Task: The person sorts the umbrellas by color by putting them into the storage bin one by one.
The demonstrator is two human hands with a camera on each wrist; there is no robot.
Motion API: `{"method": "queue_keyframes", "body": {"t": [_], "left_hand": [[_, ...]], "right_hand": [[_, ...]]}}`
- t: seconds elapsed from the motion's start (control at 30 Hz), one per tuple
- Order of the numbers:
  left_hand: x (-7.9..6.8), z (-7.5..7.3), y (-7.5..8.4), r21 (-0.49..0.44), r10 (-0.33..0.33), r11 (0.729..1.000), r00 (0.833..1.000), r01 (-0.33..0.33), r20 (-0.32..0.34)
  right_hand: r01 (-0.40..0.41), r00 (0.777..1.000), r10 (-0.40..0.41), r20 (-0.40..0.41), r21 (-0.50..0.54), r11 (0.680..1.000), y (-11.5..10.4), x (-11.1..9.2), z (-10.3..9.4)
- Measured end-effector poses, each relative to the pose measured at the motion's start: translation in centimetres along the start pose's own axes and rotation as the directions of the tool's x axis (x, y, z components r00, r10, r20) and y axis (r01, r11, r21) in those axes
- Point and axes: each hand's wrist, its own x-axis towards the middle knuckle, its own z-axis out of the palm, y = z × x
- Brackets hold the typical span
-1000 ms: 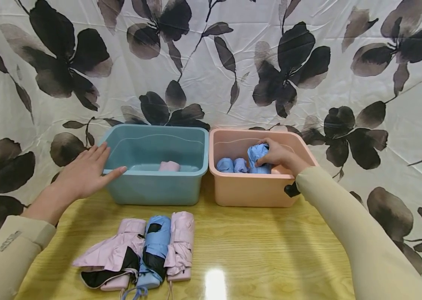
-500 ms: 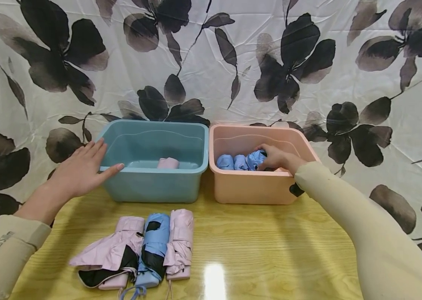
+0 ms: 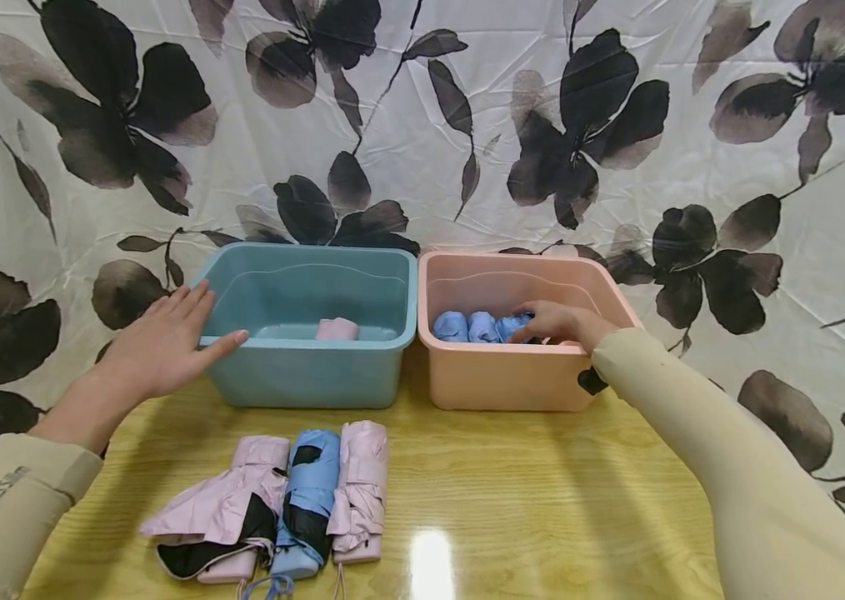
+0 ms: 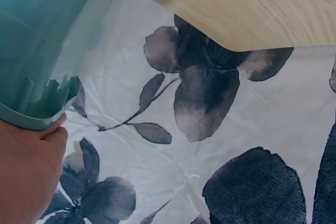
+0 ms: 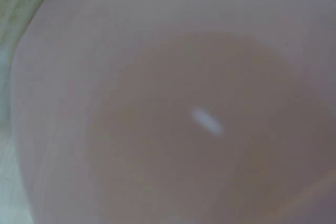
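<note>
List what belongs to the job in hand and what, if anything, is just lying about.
Likely the job's:
teal rectangular plastic bin
peach rectangular plastic bin
three blue rounded fabric bundles
pale pink fabric bundle
three folded fabric umbrellas, two pink, one blue

Apparently just surroundings:
yellow wood-grain table
white flower-printed cloth

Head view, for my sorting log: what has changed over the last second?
The right hand lowered a blue folded umbrella deeper into the peach bin, beside two blue ones; release is unclear. The left hand, teal bin and three umbrellas on the table stayed put.
</note>
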Motion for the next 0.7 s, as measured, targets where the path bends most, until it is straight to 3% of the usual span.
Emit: {"method": "queue_keyframes", "body": {"t": [0.33, 0.43, 0.7], "left_hand": [[-0.4, -0.3, 0.3, -0.02, -0.005, 1.0, 1.0, 0.005, -0.009], [-0.5, -0.3, 0.3, -0.019, -0.012, 1.0, 1.0, 0.012, -0.002], [-0.3, -0.3, 0.3, 0.0, -0.01, 1.0, 1.0, 0.01, -0.001]], "right_hand": [[0.045, 0.998, -0.051, -0.042, -0.123, 0.991, -0.6, -1.5, -0.4], [0.091, 0.992, -0.103, -0.075, -0.151, 0.984, -0.6, -2.2, -0.4], [0.198, 0.944, -0.253, -0.211, -0.251, 0.947, -0.5, -4.7, 0.0]]}}
